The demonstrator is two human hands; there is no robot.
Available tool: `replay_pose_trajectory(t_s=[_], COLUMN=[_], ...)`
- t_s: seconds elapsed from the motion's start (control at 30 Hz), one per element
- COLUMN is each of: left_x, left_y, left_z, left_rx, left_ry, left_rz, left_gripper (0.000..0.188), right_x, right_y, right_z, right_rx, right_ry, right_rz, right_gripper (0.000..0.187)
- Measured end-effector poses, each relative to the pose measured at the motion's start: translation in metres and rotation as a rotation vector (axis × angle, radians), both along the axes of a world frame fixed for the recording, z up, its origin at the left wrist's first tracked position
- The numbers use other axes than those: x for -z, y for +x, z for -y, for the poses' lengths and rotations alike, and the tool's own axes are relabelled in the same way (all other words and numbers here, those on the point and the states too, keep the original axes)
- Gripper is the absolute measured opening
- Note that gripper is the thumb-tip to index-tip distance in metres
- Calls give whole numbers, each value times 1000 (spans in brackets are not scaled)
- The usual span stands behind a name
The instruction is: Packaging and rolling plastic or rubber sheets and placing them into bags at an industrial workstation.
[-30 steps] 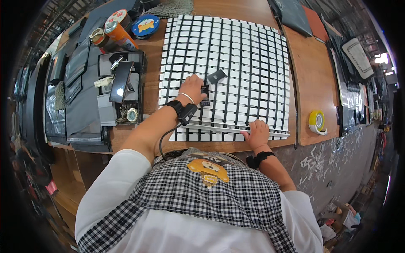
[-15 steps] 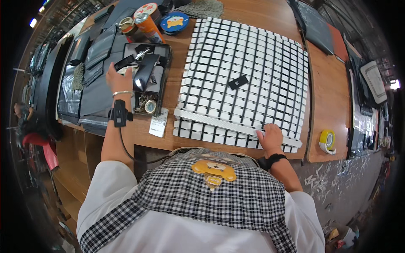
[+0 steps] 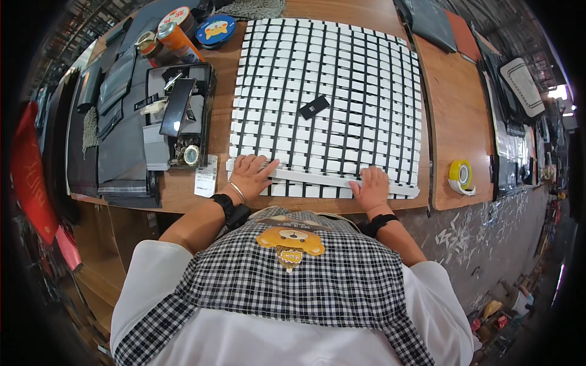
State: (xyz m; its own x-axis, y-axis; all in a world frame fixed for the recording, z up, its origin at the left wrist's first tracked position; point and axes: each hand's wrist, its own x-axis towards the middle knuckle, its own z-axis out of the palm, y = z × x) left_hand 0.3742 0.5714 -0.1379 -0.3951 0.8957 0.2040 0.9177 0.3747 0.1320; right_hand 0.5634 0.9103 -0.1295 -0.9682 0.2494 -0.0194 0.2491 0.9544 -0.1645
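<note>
A large sheet woven of white pieces and black strips (image 3: pixel 329 67) lies on the wooden table before me. Along its near edge runs a long white strip (image 3: pixel 323 179). At the strip's left end is my left hand (image 3: pixel 249 177), its index finger on the far side and thumb on the near side. My right hand (image 3: pixel 371 188) grips the strip farther right, fingers over it and thumb at its near edge. The undersides of both hands are hidden. A small black tag (image 3: pixel 314 107) rests tilted on the weave.
Left of the sheet stands a black box of metal parts (image 3: pixel 210 91), beside dark sheets (image 3: pixel 122 143) and a white label (image 3: pixel 206 177). Behind are an orange spray can (image 3: pixel 181 44) and a round blue tin (image 3: pixel 216 30). A yellow tape roll (image 3: pixel 461 175) lies at right.
My left hand has come from the parts box to the white strip's left end. My right hand stays on the strip. The whole view has shifted somewhat.
</note>
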Motion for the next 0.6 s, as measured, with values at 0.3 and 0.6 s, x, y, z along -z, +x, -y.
replay_pose_trajectory(t_s=[0.3,0.6], left_x=[-19,-48], left_y=[-30,-57], left_z=[-20,-72], left_rx=[-32,-115], left_ry=[-307,-279], left_rz=[109,97], left_gripper=[58,71], right_x=[-4,-7], right_y=[8,-119], right_z=[16,-56], right_rx=[-143,6], right_ry=[-14,192], right_rz=[-168,-52], right_gripper=[68,60])
